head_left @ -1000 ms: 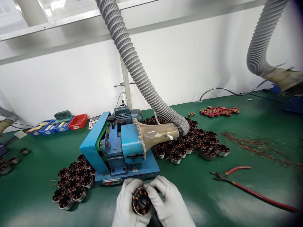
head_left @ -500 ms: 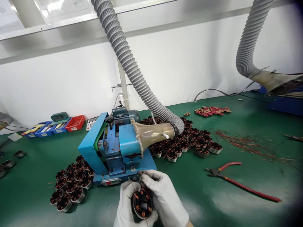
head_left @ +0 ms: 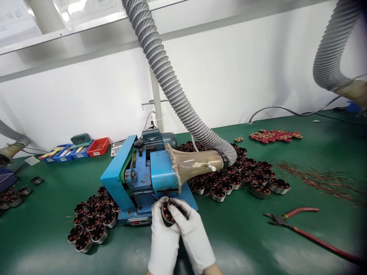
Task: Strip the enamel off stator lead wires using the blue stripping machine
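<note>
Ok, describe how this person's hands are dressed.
The left hand and right hand each wear a plain white glove, with no markings visible. Past the right glove, a strip of bare forearm shows, without a sleeve.

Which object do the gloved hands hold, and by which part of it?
A round coil part: the left hand holds its left outer rim, the right hand its right side; exact contact is partly hidden.
</note>
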`<state>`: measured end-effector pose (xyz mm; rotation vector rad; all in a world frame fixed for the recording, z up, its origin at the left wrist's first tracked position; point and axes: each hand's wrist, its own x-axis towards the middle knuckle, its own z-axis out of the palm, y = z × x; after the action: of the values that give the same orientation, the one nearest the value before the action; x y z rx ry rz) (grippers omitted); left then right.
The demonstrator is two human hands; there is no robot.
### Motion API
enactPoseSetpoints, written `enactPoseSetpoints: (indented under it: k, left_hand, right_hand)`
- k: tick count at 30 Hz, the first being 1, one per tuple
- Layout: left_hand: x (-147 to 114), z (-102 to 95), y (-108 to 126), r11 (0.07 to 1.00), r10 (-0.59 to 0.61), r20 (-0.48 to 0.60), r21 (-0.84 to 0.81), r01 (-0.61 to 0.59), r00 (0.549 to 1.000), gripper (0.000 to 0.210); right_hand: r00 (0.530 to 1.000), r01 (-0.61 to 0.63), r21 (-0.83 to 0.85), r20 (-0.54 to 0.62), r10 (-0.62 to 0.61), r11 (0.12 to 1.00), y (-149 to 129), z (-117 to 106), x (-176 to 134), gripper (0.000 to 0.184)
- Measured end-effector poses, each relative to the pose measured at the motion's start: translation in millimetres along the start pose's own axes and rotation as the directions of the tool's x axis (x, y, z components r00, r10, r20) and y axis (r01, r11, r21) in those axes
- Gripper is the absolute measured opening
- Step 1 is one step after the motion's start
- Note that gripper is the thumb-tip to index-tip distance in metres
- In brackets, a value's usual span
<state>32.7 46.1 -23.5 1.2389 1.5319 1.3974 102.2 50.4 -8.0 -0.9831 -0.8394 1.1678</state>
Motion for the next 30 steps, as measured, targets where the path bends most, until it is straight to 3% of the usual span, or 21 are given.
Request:
enactPoseSetpoints:
  k: [5, 11, 18, 23, 26, 30]
  left_hand:
    - [8, 7.4, 7, 1.0, 0.009, -0.004, 0.011, -0.009, 1.0, 0.033]
    - [9, 7.2, 13, 1.0, 0.016, 0.024, 0.025, -0.016, 1.0, 0.033]
    - [7, 5.9, 17, 0.996, -0.016, 0.016, -0.089, 0.018, 1.0, 0.033]
    - [-19, -23.5, 6, 0.953, -0.104, 0.12, -0.273, 0.134, 0.987, 0.038]
    - [-32, -53.8, 7, 0.867, -0.147, 0.256, -0.431, 0.248, 0.956, 0.046]
    - [-37, -87.5, 18, 0.523, -0.226, 0.553, -0.625, 0.579, 0.802, 0.059]
  right_hand:
    - [0.998, -0.057, -0.008, -0.029, 0.056, 0.998, 3, -2, 18, 0.022]
    - [0.998, -0.065, -0.011, -0.025, 0.065, 0.998, 1, -3, 16, 0.023]
    - [0.998, -0.038, -0.078, -0.046, 0.034, 0.996, -3, 1, 9, 0.021]
    - [0.98, 0.192, -0.287, 0.003, -0.2, 0.938, 0, -4, -34, 0.022]
    - [0.955, 0.284, -0.294, -0.001, -0.297, 0.913, 3, -9, -54, 0.031]
    - [0.963, 0.271, -0.352, 0.092, -0.255, 0.896, 18, -19, -58, 0.031]
